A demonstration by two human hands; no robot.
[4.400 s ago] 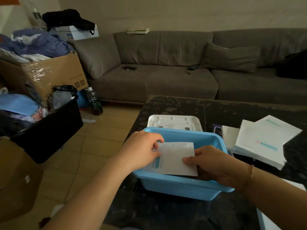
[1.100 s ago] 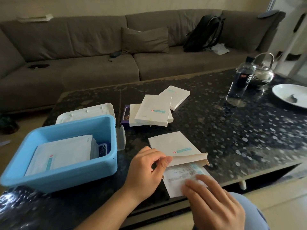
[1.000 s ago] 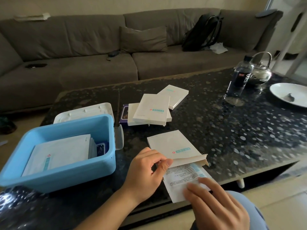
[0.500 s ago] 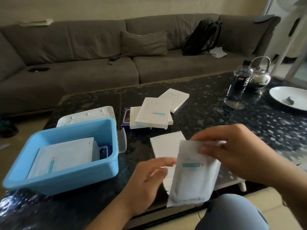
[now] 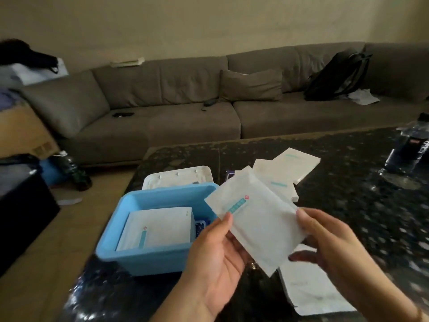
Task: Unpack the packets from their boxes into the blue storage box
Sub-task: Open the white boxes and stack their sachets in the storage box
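Both hands hold one white packet [image 5: 255, 219] with a teal stripe in the air, just right of the blue storage box [image 5: 148, 261]. My left hand [image 5: 216, 254] grips its lower left edge, thumb on top. My right hand [image 5: 325, 242] holds its right edge. Inside the blue box lies a stack of white packets [image 5: 160, 226]. Behind the held packet, white boxes [image 5: 292, 166] lie piled on the dark table. An emptied white box [image 5: 311, 289] lies flat below my right hand.
A white lid [image 5: 178, 177] sits behind the blue box. A water bottle [image 5: 408, 147] stands at the table's right edge. A grey sofa [image 5: 185, 112] runs along the back. Cardboard and black bins [image 5: 21, 205] crowd the floor at left.
My right hand pulled the packet out of the box and lifted it. My left hand let go of the box flap and took the packet's left edge. The view swung left.
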